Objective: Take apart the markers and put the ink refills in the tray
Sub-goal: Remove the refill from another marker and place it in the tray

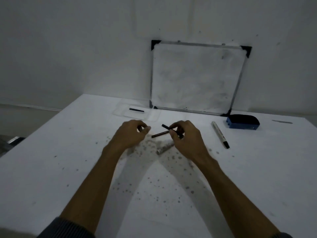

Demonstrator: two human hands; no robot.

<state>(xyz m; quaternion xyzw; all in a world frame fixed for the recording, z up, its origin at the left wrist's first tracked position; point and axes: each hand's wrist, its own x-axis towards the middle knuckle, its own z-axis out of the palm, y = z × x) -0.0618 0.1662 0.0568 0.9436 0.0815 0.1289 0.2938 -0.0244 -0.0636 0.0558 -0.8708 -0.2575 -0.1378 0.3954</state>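
Observation:
My right hand (186,140) is shut on a short black marker piece (166,126) that sticks out up and to the left from its fingers. A thin dark ink refill (159,134) lies slanted just below that piece, its right end at my right fingers; I cannot tell whether they hold it. My left hand (133,134) hovers just left of the refill with fingers curled and nothing visible in them. A silver marker barrel (164,147) lies on the table under my right hand. The clear tray (120,112) at the back holds one black refill (136,110).
A whole silver marker with a black tip (220,134) lies to the right. A blue eraser (241,124) sits behind it. A small whiteboard (197,78) leans against the wall. Ink specks dot the white table (68,160). The table's left edge runs diagonally.

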